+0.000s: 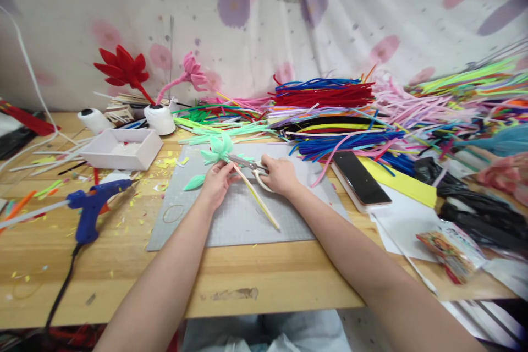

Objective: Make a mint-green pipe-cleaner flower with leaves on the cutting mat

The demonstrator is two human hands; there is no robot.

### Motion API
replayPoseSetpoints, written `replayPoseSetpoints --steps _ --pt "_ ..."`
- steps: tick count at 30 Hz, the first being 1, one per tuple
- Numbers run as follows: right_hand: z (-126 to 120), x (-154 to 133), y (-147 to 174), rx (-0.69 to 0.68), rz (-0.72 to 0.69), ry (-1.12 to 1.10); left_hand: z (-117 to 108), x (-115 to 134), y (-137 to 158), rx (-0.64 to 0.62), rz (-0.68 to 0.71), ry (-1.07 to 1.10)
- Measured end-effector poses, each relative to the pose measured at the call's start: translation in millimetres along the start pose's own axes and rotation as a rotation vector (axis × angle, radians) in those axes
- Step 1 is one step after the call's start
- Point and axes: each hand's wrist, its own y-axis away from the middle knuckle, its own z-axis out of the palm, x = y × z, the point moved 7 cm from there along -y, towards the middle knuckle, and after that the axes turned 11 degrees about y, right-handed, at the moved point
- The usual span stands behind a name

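The left hand (pixel 215 180) pinches the stem of a mint-green flower (pixel 218 149), its grip clamped just under the bloom. The right hand (pixel 280 175) is wrapped through the handles of the scissors (pixel 251 168), grip closed on them, blades pointing across toward the left grip and meeting the stem right beside it. The bloom looks shaped already, with a loose green leaf (pixel 193 182) lying just left of the left grip on the grey mat (pixel 239 214). The pale stem (pixel 259 203) trails back between the forearms, untrimmed as far as I can see. Whether the blades are open or biting is hard to make out; they may be touching the stem. Far left of both grips on the desk (pixel 124 269) sits a blue glue gun (pixel 93 206).
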Motion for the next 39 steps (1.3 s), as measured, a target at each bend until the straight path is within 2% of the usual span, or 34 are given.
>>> replayPoseSetpoints --steps 7,12,19,23,35,39 --pt "0 2 0 -0.001 -0.003 0.024 2 0 2 0.008 -0.014 0.019" --pt "-7 7 -1 0.054 0.039 0.007 4 1 2 0.008 -0.011 -0.008" --pt "-6 5 -2 0.02 0.029 0.012 4 -3 3 -0.001 -0.032 -0.051" --pt "-3 6 -1 0.0 0.036 0.036 4 -3 4 0.009 -0.044 -0.034" --pt "-10 9 -1 0.059 0.034 -0.012 2 -1 2 0.029 -0.072 0.036" --pt "-8 8 0 0.032 0.03 0.007 0 -1 2 0.039 -0.077 0.048"
